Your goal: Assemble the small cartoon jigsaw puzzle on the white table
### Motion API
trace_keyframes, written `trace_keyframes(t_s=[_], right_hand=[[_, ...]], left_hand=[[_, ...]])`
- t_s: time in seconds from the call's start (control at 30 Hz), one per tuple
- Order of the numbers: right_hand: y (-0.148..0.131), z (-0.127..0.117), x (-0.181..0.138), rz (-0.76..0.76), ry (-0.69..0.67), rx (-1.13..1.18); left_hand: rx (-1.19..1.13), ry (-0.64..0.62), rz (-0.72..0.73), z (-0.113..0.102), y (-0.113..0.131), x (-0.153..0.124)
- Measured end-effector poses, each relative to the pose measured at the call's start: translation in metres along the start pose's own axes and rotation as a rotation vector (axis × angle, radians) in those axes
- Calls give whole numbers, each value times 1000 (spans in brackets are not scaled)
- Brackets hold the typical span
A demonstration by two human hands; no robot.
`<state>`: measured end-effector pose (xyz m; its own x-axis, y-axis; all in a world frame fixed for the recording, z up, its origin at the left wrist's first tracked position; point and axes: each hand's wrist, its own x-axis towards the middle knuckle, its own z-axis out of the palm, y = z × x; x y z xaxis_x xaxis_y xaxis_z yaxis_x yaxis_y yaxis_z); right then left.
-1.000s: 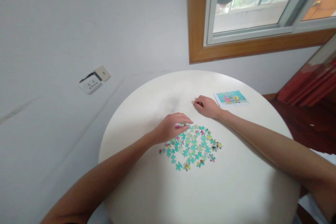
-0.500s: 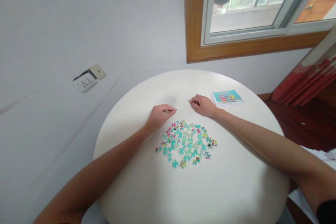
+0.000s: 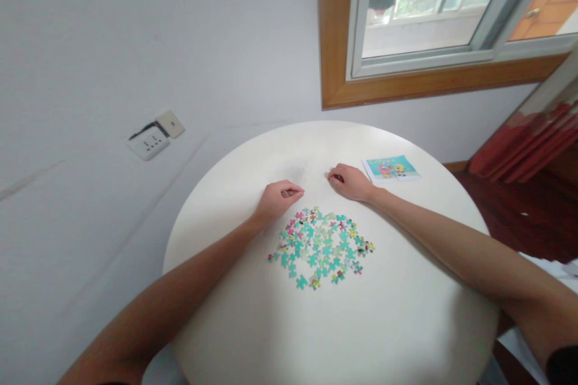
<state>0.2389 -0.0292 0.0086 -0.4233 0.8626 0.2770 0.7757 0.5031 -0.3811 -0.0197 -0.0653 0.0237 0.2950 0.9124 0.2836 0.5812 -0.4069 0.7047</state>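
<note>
Teal and pale green mostly, with bits of pink, yellow and black mixed in: that's the jigsaw pieces [image 3: 326, 251], which are spread in one loose patch around the middle of a round white desk [image 3: 316, 328]. A few are scattered a bit apart along the near edge, but most are bunched up close together.

The left hand [image 3: 279, 200] is held just off the far left side of the patch, with the thumb and index fingertips brought together and the other fingers curled in. Whether a piece is pinched in there honestly can't be told, the tips are too small to make out. The right hand [image 3: 348, 181] is placed beyond the pieces, well apart from them, fingers loosely curled in toward the thumb. Same deal there: it can't be made out if anything is gripped.

Just beside the right wrist, a picture card [image 3: 392, 167] with cartoon figures on a blue-green background is laid flat. A greyish smudge [image 3: 298, 169] can be seen on the desktop between the hands, toward the far edge. Behind it all, a socket [image 3: 149, 143] is mounted on the white wall [image 3: 217, 30], and a window is framed in orange-brown wood [image 3: 335, 30].
</note>
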Motion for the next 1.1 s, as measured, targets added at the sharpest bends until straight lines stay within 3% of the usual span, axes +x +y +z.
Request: trace_keyframes(t_s=[0.27,0.5,0.77,0.83,0.97,1.1], right_hand=[[4,0,1,-23,14,66],[9,-13,-3,-72,-86,252],[5,-7,-4,-41,-79,99],[4,-5,-4,-30,-71,77],[3,-5,-4,-18,-56,71],[3,-5,-4,-26,-42,75]], left_hand=[[-3,-12,-4,2,-1,0],[2,-15,-8,4,-3,0],[-3,-49,-16,4,0,-1],[4,-122,74,0,7,-3],[-17,-443,372,-7,26,-14],[-4,-619,488,-5,37,-24]])
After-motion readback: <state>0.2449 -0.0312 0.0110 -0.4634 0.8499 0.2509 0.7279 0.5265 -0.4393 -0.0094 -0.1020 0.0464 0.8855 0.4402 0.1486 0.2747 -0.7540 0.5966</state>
